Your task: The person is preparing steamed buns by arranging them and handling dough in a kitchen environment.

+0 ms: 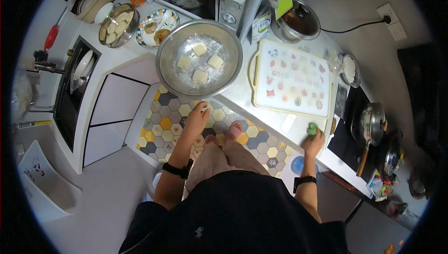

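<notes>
At the right of the counter, my right hand (313, 143) has its fingers on a small crumpled green cloth (312, 129), pressed to the white worktop beside the hob. My left hand (197, 119) hangs in the air over the tiled floor, fingers loosely bent, with nothing visible in it. Just beyond it stands a large steel bowl (168, 79), its rim jutting past the counter edge. Several pale dough pieces (200, 77) lie apart on the white flour inside. A white cutting board (294, 79) with a cream rim and printed pictures lies between the bowl and the hob.
A white card-like piece (287, 123) lies by the counter edge (259, 114). A knife (333, 128) is beside the black hob (350, 128), which carries a lidded pan (371, 124). Left are a patterned plate (141, 32), a bowl of buns (119, 26) and the sink (66, 114).
</notes>
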`<action>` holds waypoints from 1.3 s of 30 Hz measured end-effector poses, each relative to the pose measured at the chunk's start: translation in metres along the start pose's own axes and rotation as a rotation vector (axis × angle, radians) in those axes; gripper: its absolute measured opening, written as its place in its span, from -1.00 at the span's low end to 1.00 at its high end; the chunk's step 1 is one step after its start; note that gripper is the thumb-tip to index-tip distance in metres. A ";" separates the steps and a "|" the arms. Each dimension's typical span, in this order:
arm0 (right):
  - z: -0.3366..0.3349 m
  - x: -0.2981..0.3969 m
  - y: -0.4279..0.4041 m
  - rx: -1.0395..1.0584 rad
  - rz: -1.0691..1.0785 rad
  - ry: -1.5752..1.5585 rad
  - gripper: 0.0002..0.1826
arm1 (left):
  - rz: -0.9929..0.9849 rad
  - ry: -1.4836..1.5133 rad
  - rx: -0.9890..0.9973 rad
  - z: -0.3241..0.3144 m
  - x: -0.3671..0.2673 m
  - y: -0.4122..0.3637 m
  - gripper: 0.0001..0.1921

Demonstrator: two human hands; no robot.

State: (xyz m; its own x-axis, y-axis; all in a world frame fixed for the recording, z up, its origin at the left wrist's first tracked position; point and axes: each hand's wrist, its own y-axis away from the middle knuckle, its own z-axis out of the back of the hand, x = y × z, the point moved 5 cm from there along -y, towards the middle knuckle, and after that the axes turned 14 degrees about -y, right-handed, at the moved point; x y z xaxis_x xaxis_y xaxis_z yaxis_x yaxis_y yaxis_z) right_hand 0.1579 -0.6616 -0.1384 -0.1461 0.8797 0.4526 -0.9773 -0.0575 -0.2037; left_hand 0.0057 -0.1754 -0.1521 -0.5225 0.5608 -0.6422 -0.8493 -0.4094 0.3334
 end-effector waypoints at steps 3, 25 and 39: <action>-0.001 -0.019 -0.002 -0.109 -0.211 0.050 -0.48 | 0.178 0.379 0.029 0.014 0.004 -0.008 -0.58; -0.082 0.238 0.045 0.393 0.417 -0.193 -0.57 | -0.514 -0.385 0.655 0.031 -0.084 -0.034 -0.56; 0.034 -0.005 0.010 0.009 -0.367 0.192 -0.52 | -0.600 -0.916 0.172 -0.116 -0.198 -0.056 -0.06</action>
State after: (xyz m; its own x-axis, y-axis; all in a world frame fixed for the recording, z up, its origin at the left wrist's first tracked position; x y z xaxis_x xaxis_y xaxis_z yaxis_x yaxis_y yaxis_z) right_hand 0.1434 -0.6827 -0.1138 0.2430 0.9145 0.3234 -0.9606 0.2732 -0.0508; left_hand 0.1656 -0.3474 -0.1239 0.1790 0.9838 -0.0016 -0.9456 0.1725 0.2759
